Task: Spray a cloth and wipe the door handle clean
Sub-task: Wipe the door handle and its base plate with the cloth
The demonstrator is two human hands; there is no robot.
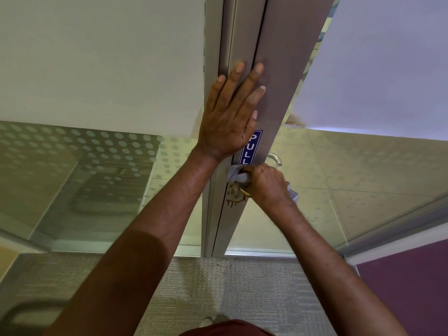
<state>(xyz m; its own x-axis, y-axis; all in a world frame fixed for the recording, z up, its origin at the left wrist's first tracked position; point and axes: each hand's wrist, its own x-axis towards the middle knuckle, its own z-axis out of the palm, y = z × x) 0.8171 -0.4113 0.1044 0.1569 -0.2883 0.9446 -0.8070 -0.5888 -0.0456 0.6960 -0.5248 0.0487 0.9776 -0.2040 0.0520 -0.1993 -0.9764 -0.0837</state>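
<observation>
My left hand (230, 112) lies flat with spread fingers on the grey metal door stile (274, 69), just above a blue PULL sticker (251, 149). Below it my right hand (266, 185) is closed around a grey cloth (236, 174) and presses it onto the door handle, which the hand and cloth mostly hide. A worn brass lock plate (236, 196) shows under the cloth. Through the glass, the curved silver handle (276, 157) on the door's far side peeks out above my right hand. No spray bottle is in view.
Frosted and dotted glass panels (97, 154) flank the door on both sides. Grey carpet (218, 287) covers the floor below, and a purple wall panel (407, 282) stands at the lower right. The door frame (213, 214) runs down left of the stile.
</observation>
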